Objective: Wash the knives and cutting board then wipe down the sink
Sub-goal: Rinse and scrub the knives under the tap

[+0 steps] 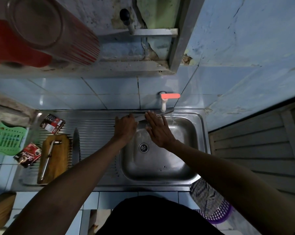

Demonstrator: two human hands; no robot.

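Knife under wash (140,117): held level over the far-left edge of the sink basin (185,160), blade running right toward the tap (163,106) with the orange lever; its tip is hidden behind the right hand. Left hand (125,128) has its grip clenched round the handle end. Right hand (157,131) lies flat, fingers straight, on the blade, holding nothing. Water appears to fall at the far side of the basin, though the stream itself is hard to make out. Step in hand, as judged: rinsing or rubbing the first knife. Remaining items sit well to the left on the ribbed drainboard (95,126): a second knife (76,146) lying near-to-far just right of the wooden cutting board (56,155), and a long metal tool (48,158), perhaps a third knife or a sharpening steel, resting on the board. Two printed sachets (52,123) and a green plastic basket (9,139) lie further left on the desk. A checked cloth (204,194) hangs at the near-right corner of the sink over a purple basket (219,214). Next move, as judged: stroke the flat palm away from the edge, turn the blade for the other face, then set it aside and fetch the second knife. The board and the wipe-down are not yet started.
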